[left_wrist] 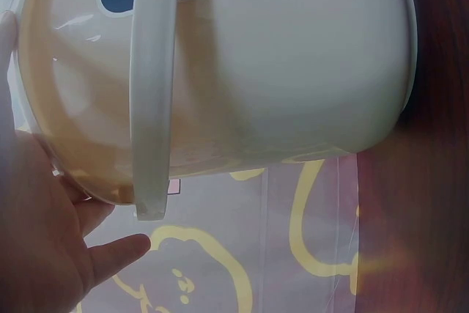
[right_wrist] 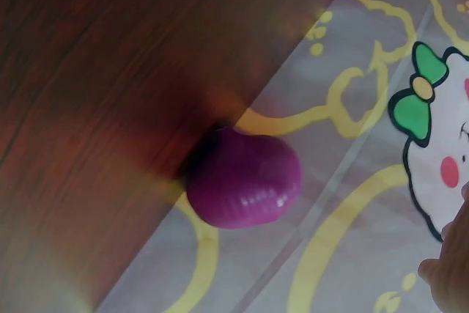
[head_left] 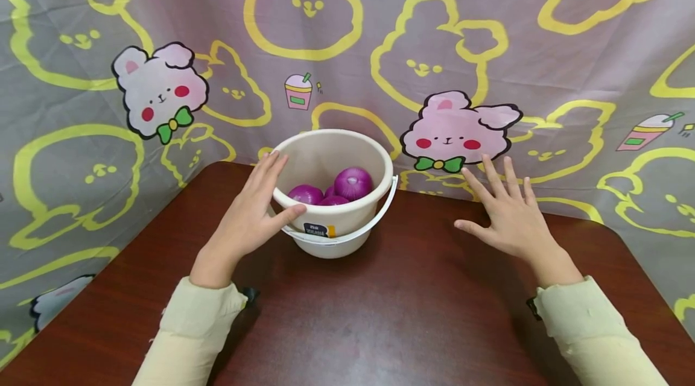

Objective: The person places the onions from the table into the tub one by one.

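Observation:
A cream plastic bucket (head_left: 347, 241) with a white handle (head_left: 383, 208) stands on the table and holds several purple onions (head_left: 353, 183). My left hand (head_left: 247, 217) is at the bucket's left side, its fairly straight fingers along the rim and the thumb at the near rim. In the left wrist view, that hand (left_wrist: 44, 232) appears beside the bucket's rim (left_wrist: 33, 108). My right hand (head_left: 513, 220) is spread over the table's right part, holding nothing. Another purple onion (right_wrist: 244, 179) shows in the right wrist view near the table's back edge; it does not show in the head view.
A dark reddish-brown wooden table (head_left: 380, 325) lies beneath both hands. Behind it and along its sides hangs a greyish-pink cloth (head_left: 369, 84) printed with yellow outlines and rabbit faces. The bucket stands close to this cloth.

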`<state>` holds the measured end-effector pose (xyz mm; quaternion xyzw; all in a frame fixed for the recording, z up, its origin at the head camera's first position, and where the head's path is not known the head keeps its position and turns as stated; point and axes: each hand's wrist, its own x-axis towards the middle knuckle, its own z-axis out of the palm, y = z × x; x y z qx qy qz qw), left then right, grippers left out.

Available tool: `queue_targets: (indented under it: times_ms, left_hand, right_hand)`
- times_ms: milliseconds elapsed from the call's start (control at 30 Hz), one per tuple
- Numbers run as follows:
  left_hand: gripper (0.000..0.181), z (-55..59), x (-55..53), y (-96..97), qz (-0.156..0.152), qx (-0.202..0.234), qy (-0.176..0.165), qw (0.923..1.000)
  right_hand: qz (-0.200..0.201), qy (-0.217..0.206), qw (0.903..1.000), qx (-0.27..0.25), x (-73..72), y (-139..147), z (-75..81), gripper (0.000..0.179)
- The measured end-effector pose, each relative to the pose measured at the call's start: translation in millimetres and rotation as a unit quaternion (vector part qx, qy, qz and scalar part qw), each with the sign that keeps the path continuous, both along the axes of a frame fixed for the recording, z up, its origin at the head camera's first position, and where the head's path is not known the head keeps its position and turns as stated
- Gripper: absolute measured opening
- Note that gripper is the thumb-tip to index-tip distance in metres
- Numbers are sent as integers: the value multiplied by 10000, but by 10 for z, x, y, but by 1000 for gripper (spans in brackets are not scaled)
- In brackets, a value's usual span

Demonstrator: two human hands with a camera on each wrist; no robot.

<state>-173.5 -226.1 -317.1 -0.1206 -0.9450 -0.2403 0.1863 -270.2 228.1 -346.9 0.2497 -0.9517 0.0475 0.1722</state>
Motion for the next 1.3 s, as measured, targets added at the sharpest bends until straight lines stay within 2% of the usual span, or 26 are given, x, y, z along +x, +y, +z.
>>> queue_targets:
  times_ms: [367, 733, 1300]
  left_hand:
    - [94, -2, 3, -2, 29, -1, -38, 10000]
    - [94, 9, 3, -1, 30, 10, -63, 10000]
    - [94, 2, -1, 6, 84, 14, -74, 9999]
  right_hand:
    - [-324, -387, 9985, -192, -82, 193, -70, 100]
    - [-523, -688, 9956, -364, -163, 251, -105, 100]
    - [-584, -1242, 9894, -476, -327, 376, -247, 101]
